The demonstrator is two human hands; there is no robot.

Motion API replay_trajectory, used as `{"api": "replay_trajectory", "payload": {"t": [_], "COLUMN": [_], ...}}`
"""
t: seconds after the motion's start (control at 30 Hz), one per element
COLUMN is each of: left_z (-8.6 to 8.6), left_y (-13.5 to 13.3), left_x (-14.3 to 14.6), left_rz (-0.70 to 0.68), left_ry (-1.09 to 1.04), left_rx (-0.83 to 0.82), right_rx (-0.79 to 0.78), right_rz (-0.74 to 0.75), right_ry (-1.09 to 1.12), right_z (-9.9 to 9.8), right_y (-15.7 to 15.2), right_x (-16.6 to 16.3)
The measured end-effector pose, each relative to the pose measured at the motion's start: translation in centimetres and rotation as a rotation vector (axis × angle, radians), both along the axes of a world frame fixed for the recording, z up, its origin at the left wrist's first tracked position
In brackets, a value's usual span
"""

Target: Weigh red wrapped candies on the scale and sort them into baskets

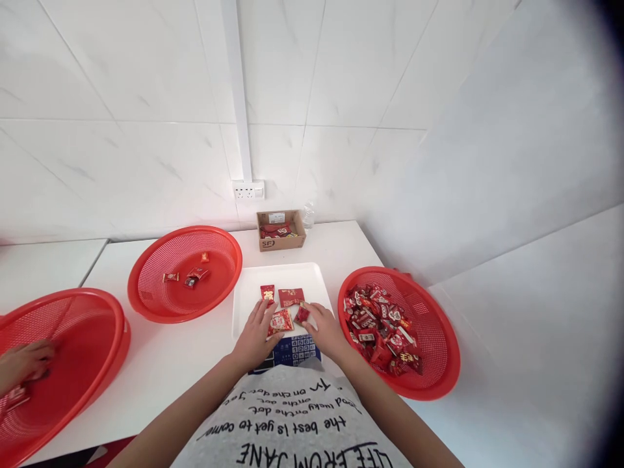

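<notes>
Sorting through red packets on the white tray (pixel 242 286), by hand.
Dark packet (pixel 301 315) on tray, pinched by right hand (pixel 325 330); left hand (pixel 254 333) at patterned packet (pixel 281 322), grip cannot be told (fingers overlap it). Lifting calls for fingertip pinch; neighbouring packets crowd. Around: keypad (pixel 303 351), full basket (pixel 431 328) right, sparse basket (pixel 163 253) left, carton (pixel 281 243) behind.

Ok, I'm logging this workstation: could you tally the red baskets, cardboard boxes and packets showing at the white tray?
Red baskets: 3
Cardboard box: 1
Packets showing at the white tray: 4 (the person's hands could hide more)
Total: 8
</notes>
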State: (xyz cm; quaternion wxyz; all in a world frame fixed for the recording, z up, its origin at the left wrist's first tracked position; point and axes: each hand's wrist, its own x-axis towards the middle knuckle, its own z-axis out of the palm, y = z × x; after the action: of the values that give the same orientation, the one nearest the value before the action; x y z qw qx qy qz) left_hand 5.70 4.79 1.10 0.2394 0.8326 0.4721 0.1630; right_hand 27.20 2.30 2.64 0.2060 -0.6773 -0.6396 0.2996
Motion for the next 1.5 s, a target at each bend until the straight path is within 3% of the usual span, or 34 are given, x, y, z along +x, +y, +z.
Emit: {"api": "replay_trajectory", "payload": {"t": [0.17, 0.33, 0.63, 0.8, 0.97, 1.07, 1.13, 1.2, 1.37, 1.5], "left_z": [-2.3, -2.5, -1.5, -2.2, -2.0, -1.1, -0.5, 0.0, -0.2, -1.0], "left_y": [1.8, 2.5, 2.3, 3.5, 5.6, 7.0, 7.4, 7.2, 5.4, 4.5], "left_x": [1.4, 1.7, 4.2, 4.4, 2.9, 2.1, 2.0, 2.3, 5.2, 7.1], "left_rz": [-0.065, -0.112, -0.193, -0.204, -0.429, -0.584, -0.606, -0.502, 0.043, 0.188], "left_ry": [0.192, 0.276, 0.256, 0.322, 0.328, 0.317, 0.307, 0.309, 0.329, 0.282], "left_rx": [0.069, 0.123, 0.204, 0.197, 0.221, 0.195, 0.180, 0.160, -0.025, -0.080], "right_rx": [-0.043, -0.006, 0.139, 0.240, 0.203, 0.131, 0.078, 0.033, -0.001, -0.028], "right_rz": [0.084, 0.146, -0.098, -0.264, -0.372, -0.388, -0.381, -0.367, -0.352, -0.343], "right_ry": [0.022, 0.072, 0.202, 0.049, -0.071, -0.079, -0.084, -0.089, -0.112, -0.131], "right_z": [-0.1, -0.5, -1.3, -2.0, -4.7, -5.8, -6.1, -6.1, -5.9, -5.9], "right_y": [0.3, 0.6, -0.7, -2.2, -4.8, -5.8, -6.0, -5.9, -5.7, -5.7], "right_x": [-2.0, -2.2, -0.4, 3.0, 6.8, 7.6, 7.6, 7.4, 7.3, 7.2]}}
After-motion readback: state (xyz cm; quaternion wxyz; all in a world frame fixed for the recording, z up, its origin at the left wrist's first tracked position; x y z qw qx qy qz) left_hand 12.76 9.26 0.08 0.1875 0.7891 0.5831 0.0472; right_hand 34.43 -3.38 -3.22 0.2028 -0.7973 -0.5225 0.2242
